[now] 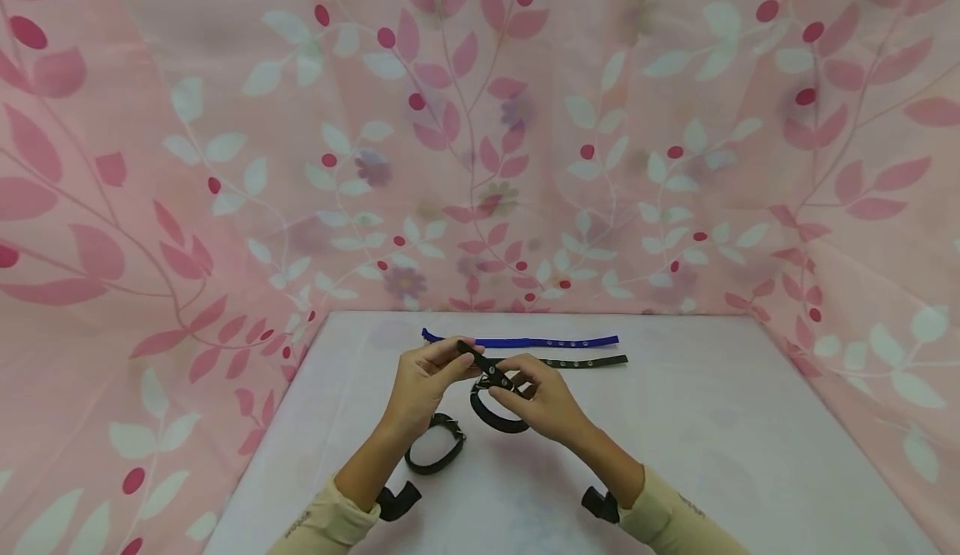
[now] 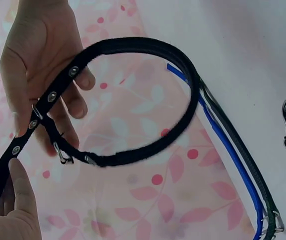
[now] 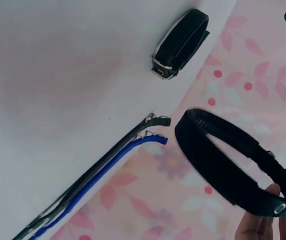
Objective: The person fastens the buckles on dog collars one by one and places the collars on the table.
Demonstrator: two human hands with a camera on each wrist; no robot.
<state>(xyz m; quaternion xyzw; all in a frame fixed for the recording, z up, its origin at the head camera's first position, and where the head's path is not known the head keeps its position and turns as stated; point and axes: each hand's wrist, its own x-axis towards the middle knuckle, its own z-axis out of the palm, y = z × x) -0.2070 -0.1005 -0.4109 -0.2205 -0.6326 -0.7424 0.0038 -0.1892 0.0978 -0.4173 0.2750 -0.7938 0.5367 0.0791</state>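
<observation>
A black pet collar (image 2: 183,120) is looped through its buckle, with metal eyelets along its strap, and is held up above the table. My left hand (image 1: 418,388) pinches the strap's free end between thumb and fingers; in the left wrist view that left hand (image 2: 18,205) is at the lower left. My right hand (image 1: 546,397) grips the same strap beside the buckle, thumb in front and fingers behind. In the right wrist view the loop of the collar (image 3: 208,160) hangs out from the fingers (image 3: 253,227).
Another looped dark collar (image 1: 435,463) lies on the white table (image 1: 675,430) by the left forearm. Farther back, a blue collar (image 1: 517,342) and a dark green one (image 1: 600,362) lie straight, side by side. Pink floral cloth (image 1: 480,163) hangs behind.
</observation>
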